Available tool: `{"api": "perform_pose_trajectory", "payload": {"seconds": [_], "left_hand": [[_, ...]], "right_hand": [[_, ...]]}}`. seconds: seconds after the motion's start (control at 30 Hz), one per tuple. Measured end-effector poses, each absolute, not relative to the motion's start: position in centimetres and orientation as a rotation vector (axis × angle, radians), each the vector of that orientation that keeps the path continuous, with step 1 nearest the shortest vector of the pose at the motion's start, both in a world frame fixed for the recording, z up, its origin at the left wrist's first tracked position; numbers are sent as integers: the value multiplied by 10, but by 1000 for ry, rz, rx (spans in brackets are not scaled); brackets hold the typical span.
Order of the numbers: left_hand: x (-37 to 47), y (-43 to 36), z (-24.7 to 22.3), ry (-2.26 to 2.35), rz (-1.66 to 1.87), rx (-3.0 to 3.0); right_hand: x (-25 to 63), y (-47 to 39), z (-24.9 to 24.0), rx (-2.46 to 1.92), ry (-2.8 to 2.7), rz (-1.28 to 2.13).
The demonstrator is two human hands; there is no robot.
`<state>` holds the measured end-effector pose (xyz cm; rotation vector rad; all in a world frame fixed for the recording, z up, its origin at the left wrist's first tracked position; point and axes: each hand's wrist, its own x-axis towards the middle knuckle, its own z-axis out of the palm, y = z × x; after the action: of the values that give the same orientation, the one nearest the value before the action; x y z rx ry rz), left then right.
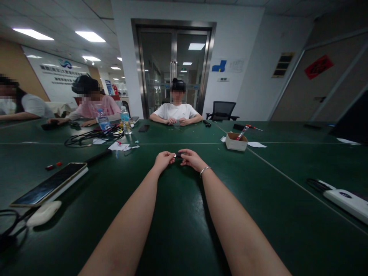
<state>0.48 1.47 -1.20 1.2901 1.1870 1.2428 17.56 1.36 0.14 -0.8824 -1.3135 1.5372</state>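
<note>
Both my hands meet over the green table, with a small black object with a silver end [178,155] between them. My left hand [164,160] is closed, its thumb and fingertips pinching the silver end. From the other side, the closed fingers of my right hand [193,159] hold the black part; a silver bangle [204,171] circles that wrist. The fingers partly hide the object, and it is too small for me to tell its exact kind.
A phone [50,183] on a white box, a white rounded case [44,213] and dark cables lie left. Bottles [125,120], more cables and paper scraps stand farther back. A small open box [236,142] and a white power strip [346,203] are right. Several people sit around.
</note>
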Motion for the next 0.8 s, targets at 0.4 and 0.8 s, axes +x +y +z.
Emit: {"api": "perform_pose_trajectory", "payload": {"seconds": [0.4,0.8], "left_hand": [[3,12,-9,1218,1241,1347],[4,17,-14,1305,1191,1432]], "right_hand": [[176,16,-2,-881,-1332,1530],[178,16,0,-896,-1324,1542]]}}
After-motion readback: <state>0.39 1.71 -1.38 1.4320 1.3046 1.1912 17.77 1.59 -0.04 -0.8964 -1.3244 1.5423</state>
